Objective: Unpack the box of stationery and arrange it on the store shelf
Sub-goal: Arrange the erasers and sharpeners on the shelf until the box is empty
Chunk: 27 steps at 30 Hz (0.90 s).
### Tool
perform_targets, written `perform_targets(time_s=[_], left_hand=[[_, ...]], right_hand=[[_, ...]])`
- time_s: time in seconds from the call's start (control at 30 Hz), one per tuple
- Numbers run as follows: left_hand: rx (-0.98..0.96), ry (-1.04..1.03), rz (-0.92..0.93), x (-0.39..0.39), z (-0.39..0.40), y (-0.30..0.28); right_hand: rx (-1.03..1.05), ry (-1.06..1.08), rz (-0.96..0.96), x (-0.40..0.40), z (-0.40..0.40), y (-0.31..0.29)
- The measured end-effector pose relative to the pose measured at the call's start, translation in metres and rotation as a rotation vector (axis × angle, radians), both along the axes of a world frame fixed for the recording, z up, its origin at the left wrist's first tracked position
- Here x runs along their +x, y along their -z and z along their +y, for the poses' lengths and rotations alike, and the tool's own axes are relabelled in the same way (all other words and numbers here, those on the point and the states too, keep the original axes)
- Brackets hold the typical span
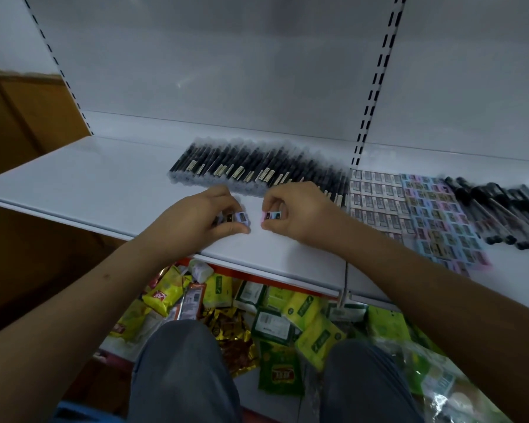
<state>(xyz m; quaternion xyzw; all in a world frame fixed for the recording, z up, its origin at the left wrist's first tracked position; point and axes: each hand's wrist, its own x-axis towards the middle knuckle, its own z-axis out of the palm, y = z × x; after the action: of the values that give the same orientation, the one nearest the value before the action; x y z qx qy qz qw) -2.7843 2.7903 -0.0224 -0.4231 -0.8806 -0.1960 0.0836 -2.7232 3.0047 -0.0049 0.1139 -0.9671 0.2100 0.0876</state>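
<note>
- The left hand (205, 215) is pinching a small lilac eraser (242, 217) between thumb and curled fingers, low over the white shelf (104, 181); darker pieces are sitting deeper in its grip, too blurred to name.
- The right hand (293, 209) is pinching a pink-and-blue eraser (271, 215) just right of the lilac one, the two apart.
- Behind both hands, a row of black pens (257, 169) is lying on the shelf, its near end hidden by the right hand.
- Right of that row, flat grids of small packs (409, 209) are lying, their labels unreadable.
- Below the shelf edge, snack packets (275, 319) are lying heaped, partly hidden by the knees.
</note>
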Motion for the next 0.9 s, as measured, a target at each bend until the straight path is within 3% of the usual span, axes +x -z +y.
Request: perform_targets(time_s=[0.17,0.43,0.67,0.9], left_hand=[[0.097,0.111,-0.003,0.028,0.037,-0.012],[0.023,0.354,0.038,0.099,0.15,-0.019],[-0.06,0.378,0.078,0.125,0.175,-0.006],[0.004,0.416,0.042,0.125,0.162,-0.004]], right_hand=[[-0.045,-0.001,0.137,0.072,0.043,-0.031],[-0.001,0.324,0.06,0.214,0.172,-0.025],[0.004,0.317,0.077,0.218,0.183,0.002],[-0.012,0.298,0.176,0.212,0.179,0.01]])
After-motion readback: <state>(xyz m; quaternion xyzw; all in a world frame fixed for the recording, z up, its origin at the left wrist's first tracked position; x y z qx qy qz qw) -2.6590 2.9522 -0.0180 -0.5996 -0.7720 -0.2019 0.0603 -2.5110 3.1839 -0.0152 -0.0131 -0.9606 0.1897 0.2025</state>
